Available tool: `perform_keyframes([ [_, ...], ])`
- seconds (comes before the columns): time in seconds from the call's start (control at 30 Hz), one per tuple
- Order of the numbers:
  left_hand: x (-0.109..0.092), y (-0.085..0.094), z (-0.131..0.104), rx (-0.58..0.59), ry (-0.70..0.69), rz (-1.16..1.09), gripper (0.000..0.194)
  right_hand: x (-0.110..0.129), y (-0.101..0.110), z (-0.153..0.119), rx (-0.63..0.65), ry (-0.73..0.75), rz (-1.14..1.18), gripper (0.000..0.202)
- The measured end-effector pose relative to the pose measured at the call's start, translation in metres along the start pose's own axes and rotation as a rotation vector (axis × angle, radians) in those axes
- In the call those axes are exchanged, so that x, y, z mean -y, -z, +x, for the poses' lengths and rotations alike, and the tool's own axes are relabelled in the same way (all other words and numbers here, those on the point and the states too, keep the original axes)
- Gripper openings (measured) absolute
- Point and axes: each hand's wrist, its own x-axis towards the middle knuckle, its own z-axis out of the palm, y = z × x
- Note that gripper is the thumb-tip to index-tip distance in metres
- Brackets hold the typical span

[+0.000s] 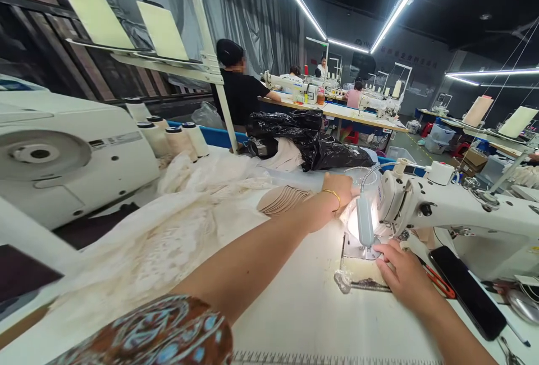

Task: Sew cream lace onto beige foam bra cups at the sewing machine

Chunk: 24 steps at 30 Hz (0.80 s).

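Observation:
My left hand (338,190), with a gold bracelet at the wrist, reaches across to the far side of the sewing machine's needle area. Its fingers are curled closed, and whatever they hold is hidden. Pale fabric (347,214) lies just beneath it, brightly lit by the small grey lamp (364,222). My right hand (402,275) rests in front of the white sewing machine (458,210), thumb and index finger apart. The index fingertip is beside the presser foot, above the metal needle plate (351,248). A stack of beige curved pieces (284,200) lies behind my left forearm.
Sheer cream lace (168,241) spreads over the table's left side. Thread cones (181,143) and a black plastic bag (311,140) stand behind. Right of my right hand lie red-handled scissors (440,282) and a black phone (467,292). Other people work at machines farther back.

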Motion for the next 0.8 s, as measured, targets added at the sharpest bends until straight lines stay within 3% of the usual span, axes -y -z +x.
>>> perform_keyframes([
  [0.1,0.009,0.031,-0.015,-0.147,0.075,0.021,0.011,0.000,0.000,0.000,-0.015,0.006,-0.018,0.032],
  [0.17,0.019,0.052,-0.035,-0.249,0.111,0.018,0.011,0.001,0.000,0.001,-0.025,0.016,-0.034,0.030],
  [0.23,0.028,0.058,-0.063,-0.294,0.143,-0.005,0.010,0.001,0.000,0.002,-0.028,0.022,-0.045,0.027],
  [0.3,0.036,0.045,-0.095,-0.243,0.136,-0.080,0.011,0.002,-0.001,0.003,-0.020,0.019,-0.049,0.026],
  [0.33,0.039,0.032,-0.110,-0.247,0.044,-0.068,0.019,0.002,-0.001,0.003,-0.014,0.015,-0.050,0.026],
  [0.37,0.041,0.016,-0.123,-0.299,-0.098,-0.028,0.028,0.003,-0.001,0.003,-0.011,0.010,-0.047,0.026],
  [0.43,0.043,-0.017,-0.143,-0.270,-0.417,0.048,0.027,0.003,-0.001,0.004,-0.016,0.003,-0.038,0.026],
  [0.53,0.037,-0.049,-0.150,-0.038,-0.697,0.053,0.027,0.003,0.000,0.003,-0.031,0.005,-0.032,0.026],
  [0.63,0.026,-0.057,-0.138,0.086,-0.715,0.070,0.023,0.002,0.001,0.003,-0.020,-0.003,-0.037,0.026],
  [0.8,0.009,-0.061,-0.116,0.099,-0.654,-0.038,0.018,0.003,0.004,0.004,0.002,-0.007,-0.025,0.027],
])
